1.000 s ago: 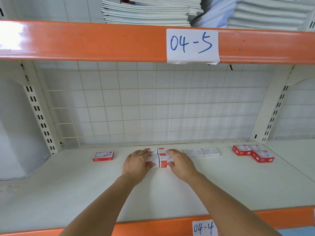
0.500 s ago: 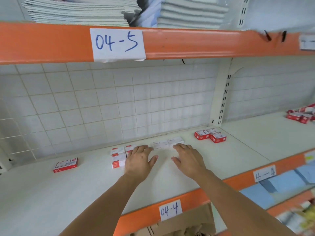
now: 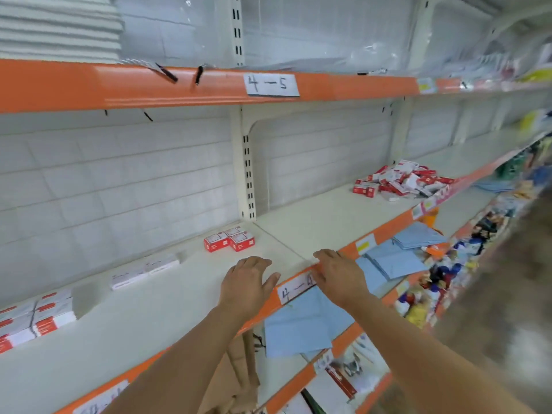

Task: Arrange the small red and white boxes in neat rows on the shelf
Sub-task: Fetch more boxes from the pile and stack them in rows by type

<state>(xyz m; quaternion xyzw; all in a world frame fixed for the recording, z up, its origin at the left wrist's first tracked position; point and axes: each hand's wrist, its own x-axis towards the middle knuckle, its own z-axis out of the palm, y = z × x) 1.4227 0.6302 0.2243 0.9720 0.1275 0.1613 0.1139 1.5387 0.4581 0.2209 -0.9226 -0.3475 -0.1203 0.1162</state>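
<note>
A block of red and white boxes [image 3: 33, 318] lies in rows at the far left of the white shelf [image 3: 167, 309]. A pair of boxes [image 3: 146, 271] lies with white sides showing further right, and a small cluster of red boxes [image 3: 230, 240] sits by the upright post. A loose heap of the same boxes [image 3: 400, 180] is piled on the neighbouring shelf bay to the right. My left hand [image 3: 246, 282] hovers flat over the shelf near its front edge, holding nothing. My right hand [image 3: 337, 273] is spread over the orange front rail, also empty.
The orange rail [image 3: 385, 228] carries paper labels. An upper orange shelf [image 3: 179, 88] hangs overhead with stacked paper at top left. A perforated upright post [image 3: 248, 177] divides the bays. Blue folders [image 3: 301, 324] and mixed goods fill the lower shelves on the right.
The view has swung right. Both hands left the arranged boxes and moved right to the shelf's front edge, still empty. The heap of boxes on the right bay has come into view.
</note>
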